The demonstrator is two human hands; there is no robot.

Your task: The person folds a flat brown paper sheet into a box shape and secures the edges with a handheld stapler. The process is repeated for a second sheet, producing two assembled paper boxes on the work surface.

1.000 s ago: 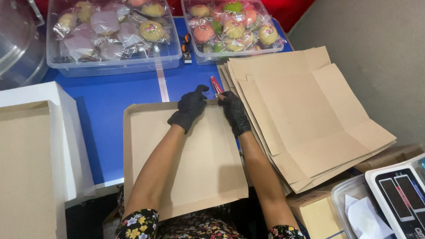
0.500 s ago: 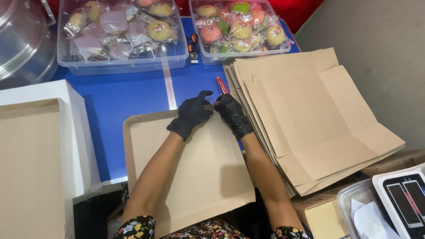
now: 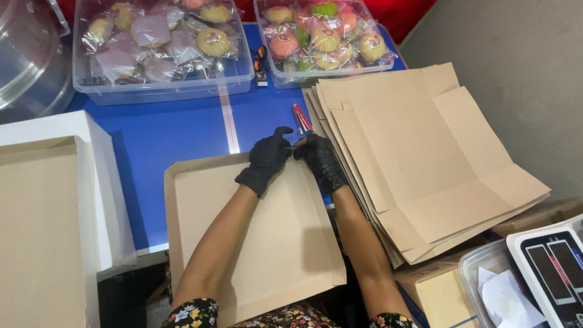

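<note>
A shallow brown cardboard tray (image 3: 255, 243) with folded-up rims lies on the blue table in front of me. Both my hands wear black gloves. My left hand (image 3: 267, 159) pinches the tray's far right corner. My right hand (image 3: 319, 159) meets it at the same corner and grips a red-handled tool (image 3: 302, 119), probably a stapler, whose handle sticks out beyond my fingers. The tool's jaw is hidden by my fingers.
A stack of flat unfolded cardboard sheets (image 3: 425, 158) lies to the right. Two clear plastic tubs of wrapped pastries (image 3: 164, 48) (image 3: 325, 36) stand at the back, a small orange-black tool (image 3: 260, 61) between them. A white box (image 3: 54, 212) sits left, a digital scale (image 3: 555, 267) lower right.
My hands have stayed at the tray's far right corner with the red-handled tool. The view has shifted slightly, so everything sits a little lower in the picture.
</note>
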